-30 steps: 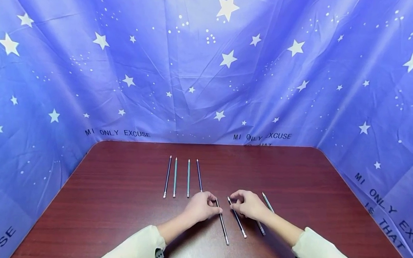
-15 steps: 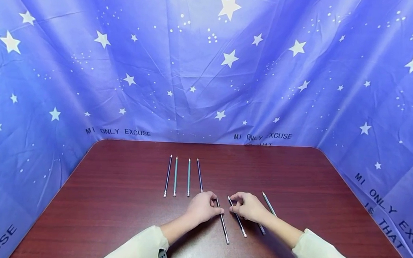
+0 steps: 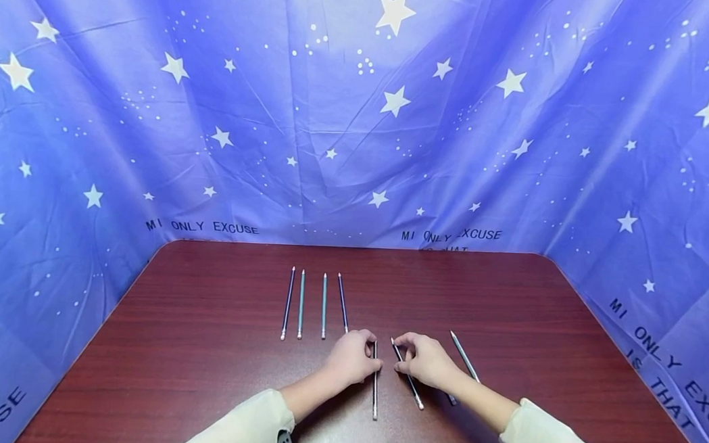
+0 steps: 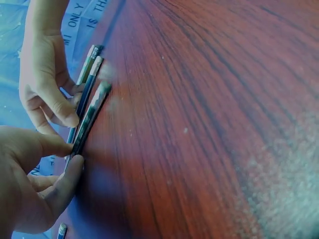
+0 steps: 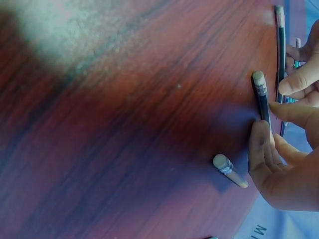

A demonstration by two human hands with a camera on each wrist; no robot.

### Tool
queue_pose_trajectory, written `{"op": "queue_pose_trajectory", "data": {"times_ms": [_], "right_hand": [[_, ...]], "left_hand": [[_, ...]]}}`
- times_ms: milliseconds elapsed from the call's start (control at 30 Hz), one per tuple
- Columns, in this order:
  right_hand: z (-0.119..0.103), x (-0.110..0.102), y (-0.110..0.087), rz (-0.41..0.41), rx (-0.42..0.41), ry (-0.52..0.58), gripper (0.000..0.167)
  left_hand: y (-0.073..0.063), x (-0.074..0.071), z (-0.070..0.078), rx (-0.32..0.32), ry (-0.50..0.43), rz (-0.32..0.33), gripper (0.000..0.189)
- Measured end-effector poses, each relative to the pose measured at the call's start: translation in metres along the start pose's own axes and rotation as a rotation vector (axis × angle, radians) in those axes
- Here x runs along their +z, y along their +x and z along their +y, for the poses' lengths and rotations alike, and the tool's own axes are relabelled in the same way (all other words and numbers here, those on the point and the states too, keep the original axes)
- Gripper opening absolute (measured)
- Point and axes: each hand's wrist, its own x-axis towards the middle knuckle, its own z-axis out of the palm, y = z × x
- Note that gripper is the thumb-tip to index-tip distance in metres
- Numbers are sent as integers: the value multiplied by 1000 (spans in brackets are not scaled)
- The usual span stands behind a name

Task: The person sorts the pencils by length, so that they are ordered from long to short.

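Note:
My left hand [image 3: 352, 358] pinches a dark pencil [image 3: 375, 392] near its far end, between thumb and fingers. That pencil lies nearly straight, its eraser end toward me; the left wrist view also shows the pencil [image 4: 92, 113]. Just to the right, my right hand [image 3: 430, 361] pinches another dark pencil [image 3: 414, 389] close to its tip, and this one slants with the eraser to the lower right. In the right wrist view its pale eraser [image 5: 258, 78] shows clearly. Beneath my right hand lies a third pencil [image 3: 451, 399], mostly hidden.
Several pencils stand in a row at the back left: dark blue [image 3: 288, 303], teal [image 3: 301, 304], teal [image 3: 324, 306] and dark blue [image 3: 343, 302]. A light green pencil [image 3: 463, 353] lies beyond my right forearm. A starry blue cloth [image 3: 337, 112] borders the brown table [image 3: 200, 347].
The eraser end of the pencil in my left hand has swung left, so the pencil lies straighter. My right hand and its pencil have barely moved.

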Motion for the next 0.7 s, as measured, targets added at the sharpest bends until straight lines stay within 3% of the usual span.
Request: {"op": "queue_pose_trajectory", "data": {"times_ms": [100,167,700], "right_hand": [[0,1,-1,13,4,-11,35],[0,1,-1,23,7,-9,35],[0,6,-3,45,-3,9,34]], "left_hand": [[0,1,-1,-34,-173,-32,39],[0,1,-1,-52,-226,-37,39],[-2,2,-6,-129,-382,-6,39]]}}
